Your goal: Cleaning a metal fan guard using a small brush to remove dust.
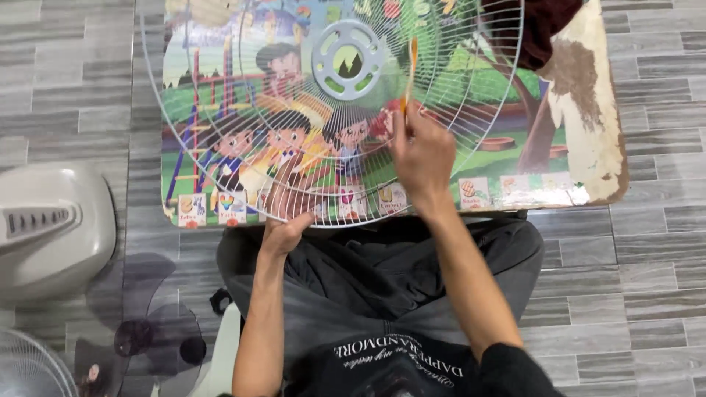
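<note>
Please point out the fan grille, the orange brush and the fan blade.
Fan grille [347, 59]: head view, grey centre hub.
Orange brush [412, 70]: head view, middle of its handle.
Fan blade [136, 334]: head view, dark hub on the floor.

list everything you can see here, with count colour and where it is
fan grille: one, white wire, lying on the small table
orange brush: one, over the grille, in the right hand
small table: one, cartoon print top, worn right edge
dark red cloth: one, table's top right
fan base: one, pale grey, floor at left
fan blade: one, smoky clear, floor lower left
second grille: one, white, bottom left corner
left hand: holds grille's near rim
right hand: grips the brush
</note>
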